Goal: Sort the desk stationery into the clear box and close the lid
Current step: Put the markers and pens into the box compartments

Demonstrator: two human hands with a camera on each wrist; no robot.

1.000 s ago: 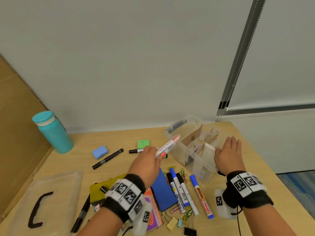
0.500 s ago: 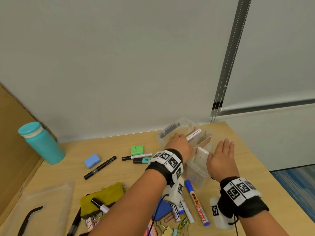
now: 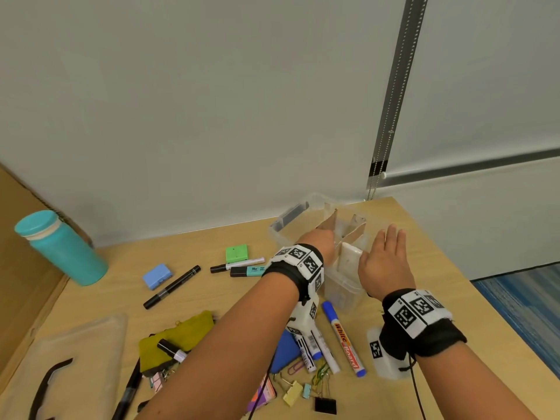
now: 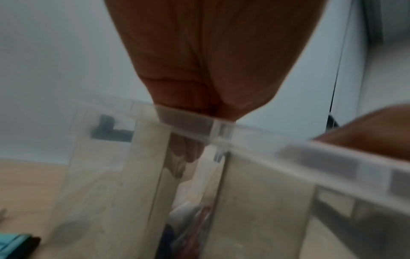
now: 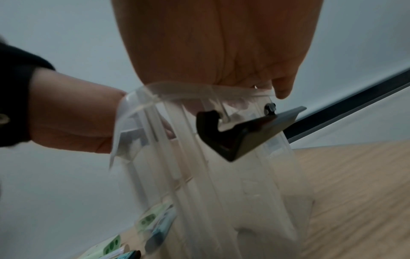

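One red marker, held above the clear box [image 3: 342, 286] a second ago, is now inside; left hand [image 3: 318, 242] fingers hidden, right hand [image 3: 385, 262] spread flat.

Light wooden desk [image 3: 424, 256], set against a pale wall. Standing on it: a clear box [image 3: 345, 286] near the far edge and a teal bottle [image 3: 60, 247] at far left. Lying flat: clear lid [image 3: 75, 359] at near left, blue eraser [image 3: 157, 276], green block [image 3: 237, 253], black marker [image 3: 171, 287], whiteboard markers [image 3: 344, 338], yellow cloth [image 3: 178, 334], binder clips [image 3: 303, 392].
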